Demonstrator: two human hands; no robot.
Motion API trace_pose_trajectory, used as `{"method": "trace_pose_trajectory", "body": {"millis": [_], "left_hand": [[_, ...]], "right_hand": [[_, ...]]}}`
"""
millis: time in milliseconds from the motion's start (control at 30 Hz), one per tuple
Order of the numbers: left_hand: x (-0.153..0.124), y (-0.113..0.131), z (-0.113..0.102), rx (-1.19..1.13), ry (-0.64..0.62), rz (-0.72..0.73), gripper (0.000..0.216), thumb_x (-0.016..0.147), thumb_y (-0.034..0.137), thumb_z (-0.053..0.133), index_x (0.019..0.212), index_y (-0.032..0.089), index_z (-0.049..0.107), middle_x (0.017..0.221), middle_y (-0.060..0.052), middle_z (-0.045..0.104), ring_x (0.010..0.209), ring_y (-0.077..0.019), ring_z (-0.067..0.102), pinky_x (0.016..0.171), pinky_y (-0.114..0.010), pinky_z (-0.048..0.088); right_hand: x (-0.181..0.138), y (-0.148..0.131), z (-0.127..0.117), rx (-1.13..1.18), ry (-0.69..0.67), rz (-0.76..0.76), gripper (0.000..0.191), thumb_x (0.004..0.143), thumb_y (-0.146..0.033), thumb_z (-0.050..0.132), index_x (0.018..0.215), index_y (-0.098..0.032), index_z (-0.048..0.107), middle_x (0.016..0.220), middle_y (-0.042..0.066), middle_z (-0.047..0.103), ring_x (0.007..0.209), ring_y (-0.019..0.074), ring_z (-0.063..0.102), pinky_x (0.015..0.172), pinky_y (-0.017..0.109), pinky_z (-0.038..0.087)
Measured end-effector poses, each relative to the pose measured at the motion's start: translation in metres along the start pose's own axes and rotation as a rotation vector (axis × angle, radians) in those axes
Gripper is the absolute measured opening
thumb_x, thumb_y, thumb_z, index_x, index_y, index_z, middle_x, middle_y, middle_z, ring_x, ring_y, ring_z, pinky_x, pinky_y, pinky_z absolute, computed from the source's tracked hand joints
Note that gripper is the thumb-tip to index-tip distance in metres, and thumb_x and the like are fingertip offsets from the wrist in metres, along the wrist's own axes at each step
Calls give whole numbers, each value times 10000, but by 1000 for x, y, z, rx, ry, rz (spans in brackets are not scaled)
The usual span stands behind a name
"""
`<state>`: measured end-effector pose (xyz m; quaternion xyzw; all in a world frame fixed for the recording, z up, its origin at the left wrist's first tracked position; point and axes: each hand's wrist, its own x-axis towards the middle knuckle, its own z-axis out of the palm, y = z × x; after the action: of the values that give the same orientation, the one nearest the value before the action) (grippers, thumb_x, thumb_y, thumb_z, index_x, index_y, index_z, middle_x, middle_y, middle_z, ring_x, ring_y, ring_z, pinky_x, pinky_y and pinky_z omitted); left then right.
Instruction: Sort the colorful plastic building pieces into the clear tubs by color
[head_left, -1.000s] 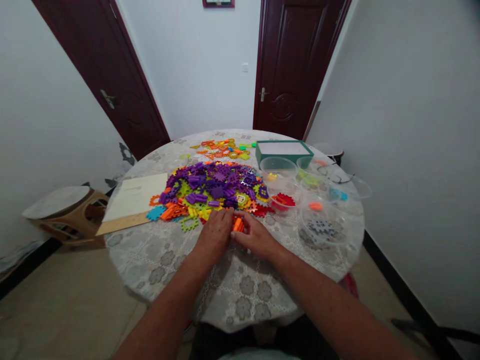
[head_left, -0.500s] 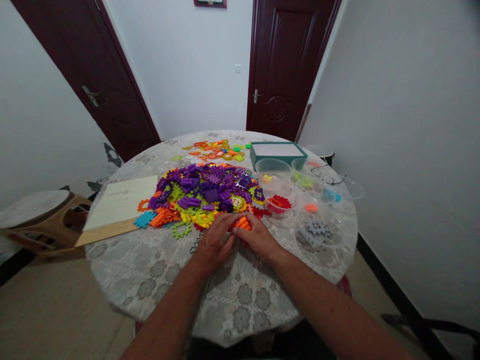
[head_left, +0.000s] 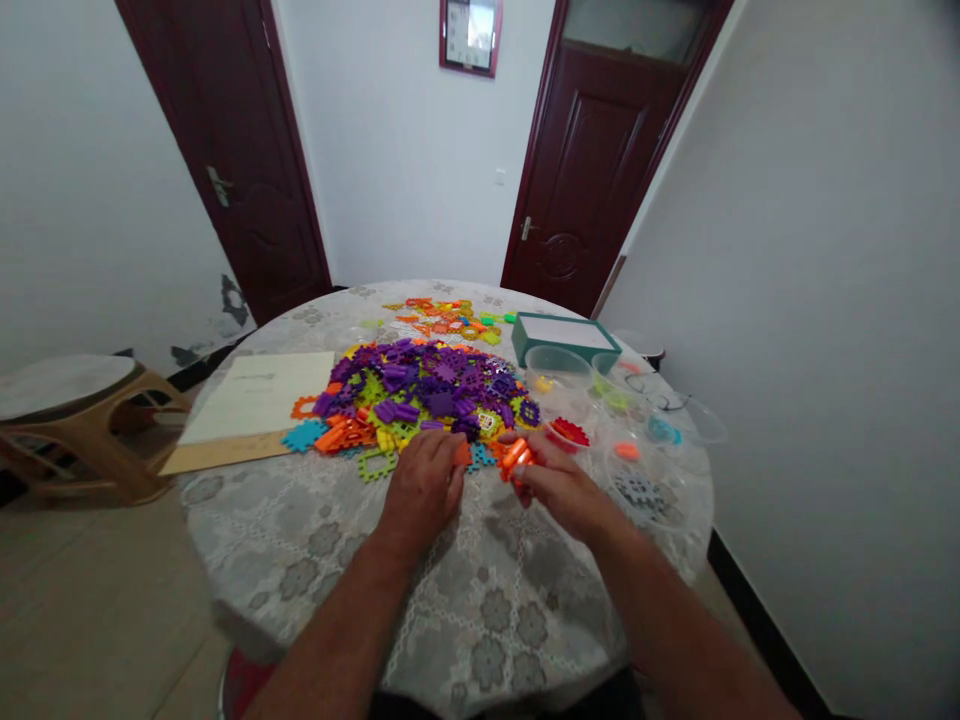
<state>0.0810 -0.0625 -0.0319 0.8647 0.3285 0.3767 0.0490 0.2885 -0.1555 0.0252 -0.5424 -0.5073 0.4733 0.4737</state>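
My right hand (head_left: pixel 559 482) is closed around several orange plastic building pieces (head_left: pixel 517 458), held just above the table at the near right side of a heap. My left hand (head_left: pixel 424 482) is to the left, its fingers curled at the near edge of the heap. An orange piece (head_left: pixel 462 454) shows between its thumb and index finger. The heap of notched building pieces (head_left: pixel 442 385) is mostly purple, with yellow, green and orange ones among them. Between my hands lies a blue notched piece (head_left: pixel 480 458). A green square frame piece (head_left: pixel 375 464) is left of my left hand.
Clear plastic tubs stand at the right, holding red pieces (head_left: pixel 568 433), grey pieces (head_left: pixel 639 492) and other colours. Behind them is a green box (head_left: pixel 566 342). Orange and yellow pieces (head_left: pixel 450 318) lie at the back. A pale board (head_left: pixel 259 390) rests at the left.
My hands have moved apart. The right one has shifted right with the orange pieces, while the left stays near the heap. The camera view has tilted upward.
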Motion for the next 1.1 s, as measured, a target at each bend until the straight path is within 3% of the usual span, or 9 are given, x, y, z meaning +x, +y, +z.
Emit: {"method": "trace_pose_trajectory", "body": {"millis": [100, 200, 400, 567, 733, 833, 1100], "left_hand": [[-2, 2, 1, 84, -89, -16, 451, 863, 179, 711, 1304, 242, 641, 1307, -132, 675, 1316, -369, 554, 1120, -591, 461], [-4, 4, 5, 124, -124, -37, 464, 827, 163, 736, 1276, 244, 652, 1321, -133, 670, 1363, -387, 511, 1134, -611, 422], [-1, 2, 6, 155, -103, -54, 316, 886, 111, 660, 1176, 232, 691, 1213, -118, 701, 1219, -337, 594, 1040, -536, 466], [-1, -4, 11, 200, -80, -36, 147, 952, 143, 625, 1045, 215, 713, 1134, -115, 713, 1084, -312, 628, 935, -493, 483], [-3, -7, 14, 217, -96, -33, 146, 956, 146, 639, 1062, 220, 708, 1151, -105, 709, 1088, -301, 623, 936, -463, 472], [-2, -7, 14, 209, -107, -35, 128, 970, 158, 629, 1055, 214, 707, 1162, -111, 707, 1091, -296, 619, 929, -453, 471], [1, -4, 9, 232, -123, -38, 101, 979, 151, 623, 1005, 202, 706, 1080, -102, 717, 1038, -285, 633, 890, -430, 461]], "right_hand": [[7, -39, -38, -369, 41, -123, 436, 892, -300, 630, 1324, -260, 665, 929, 21, 701, 740, 173, 612, 662, 293, 517], [37, -64, -80, -721, 237, -190, 330, 884, -253, 692, 1211, -226, 727, 1005, 64, 740, 792, 181, 642, 695, 286, 514], [106, -61, -136, -779, 377, 86, 141, 880, -145, 692, 1016, -146, 730, 753, 36, 715, 607, 136, 636, 568, 224, 488], [134, -40, -151, -870, 437, 160, 96, 830, -115, 719, 922, -121, 746, 646, 15, 670, 550, 125, 598, 550, 216, 461], [150, -26, -161, -975, 482, 188, 314, 785, -85, 702, 1088, -101, 780, 696, 43, 724, 590, 142, 628, 601, 232, 460], [155, -22, -165, -1009, 504, 173, 406, 783, -86, 686, 1179, -115, 771, 764, 61, 758, 652, 155, 661, 628, 229, 464], [154, -22, -168, -990, 514, 185, 376, 786, -132, 719, 1159, -142, 770, 742, 35, 761, 631, 149, 682, 592, 201, 473]]}}
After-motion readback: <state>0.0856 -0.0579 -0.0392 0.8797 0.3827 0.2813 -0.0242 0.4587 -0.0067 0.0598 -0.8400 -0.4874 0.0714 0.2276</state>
